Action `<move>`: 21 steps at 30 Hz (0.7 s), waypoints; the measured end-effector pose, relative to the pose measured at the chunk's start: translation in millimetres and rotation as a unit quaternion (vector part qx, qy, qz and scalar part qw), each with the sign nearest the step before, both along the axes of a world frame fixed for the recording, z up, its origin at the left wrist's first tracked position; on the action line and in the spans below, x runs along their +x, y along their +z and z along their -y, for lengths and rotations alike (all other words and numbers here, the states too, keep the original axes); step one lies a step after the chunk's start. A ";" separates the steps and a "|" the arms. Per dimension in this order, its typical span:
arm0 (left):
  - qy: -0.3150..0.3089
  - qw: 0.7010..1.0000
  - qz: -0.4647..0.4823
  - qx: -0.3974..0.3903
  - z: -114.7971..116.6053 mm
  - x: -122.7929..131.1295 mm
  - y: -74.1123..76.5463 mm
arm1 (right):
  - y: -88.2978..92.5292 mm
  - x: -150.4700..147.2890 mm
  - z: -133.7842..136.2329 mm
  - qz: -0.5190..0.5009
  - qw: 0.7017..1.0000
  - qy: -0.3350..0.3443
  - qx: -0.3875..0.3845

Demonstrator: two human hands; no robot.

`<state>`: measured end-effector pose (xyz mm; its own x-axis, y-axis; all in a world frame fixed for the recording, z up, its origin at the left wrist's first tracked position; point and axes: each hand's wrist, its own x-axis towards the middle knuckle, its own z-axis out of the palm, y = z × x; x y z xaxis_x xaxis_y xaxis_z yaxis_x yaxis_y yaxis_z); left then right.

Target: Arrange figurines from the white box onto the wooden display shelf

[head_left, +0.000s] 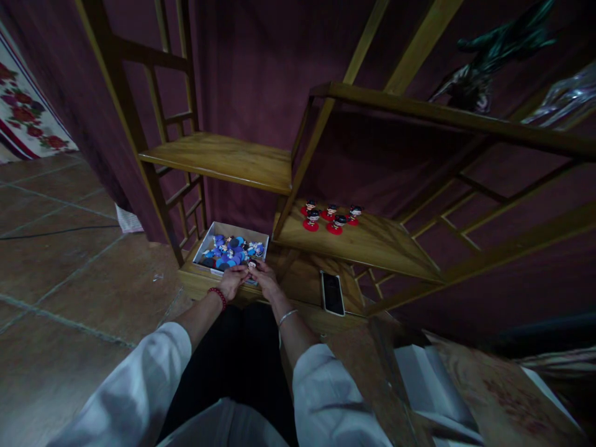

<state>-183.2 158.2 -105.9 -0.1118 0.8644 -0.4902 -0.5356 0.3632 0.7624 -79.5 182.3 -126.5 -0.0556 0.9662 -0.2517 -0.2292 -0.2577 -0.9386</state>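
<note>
Both hands meet at the front right edge of a white box (208,238) filled with small blue, purple and white figurines (233,248). Between my fingertips is a small dark-haired figurine (252,264). My left hand (234,279), with a red bead bracelet at the wrist, pinches it from the left. From the right, my right hand (266,277), below a thin silver bangle, has its fingers closed on it too. On the wooden shelf (391,248) to the right stand several black-haired figurines (311,221) on red round bases.
A phone (332,293) lies on the lower wooden surface, right of my hands. An upper left shelf (223,158) hangs above the box. A green sculpture (498,49) stands at the upper right. White boxes (431,379) lie at the lower right.
</note>
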 end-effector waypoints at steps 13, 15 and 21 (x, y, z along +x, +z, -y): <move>-0.021 0.999 -0.016 0.021 -8.3 -4.8 -6.4 | -4.1 -0.6 -8.2 0.013 1.000 0.011 0.011; -0.027 0.999 -0.021 0.024 -10.5 -7.2 -7.4 | -5.1 -1.0 -10.6 0.016 1.000 0.012 0.016; -0.017 0.994 -0.111 0.002 -20.4 -16.2 -14.4 | -16.3 -2.5 -18.4 0.009 1.000 -0.013 0.004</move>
<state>-199.4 178.6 -120.3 -0.1870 0.8717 -0.4530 -0.3420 0.3745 0.8618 -82.0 200.7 -142.8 -0.0254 0.9691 -0.2454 -0.2195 -0.2449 -0.9444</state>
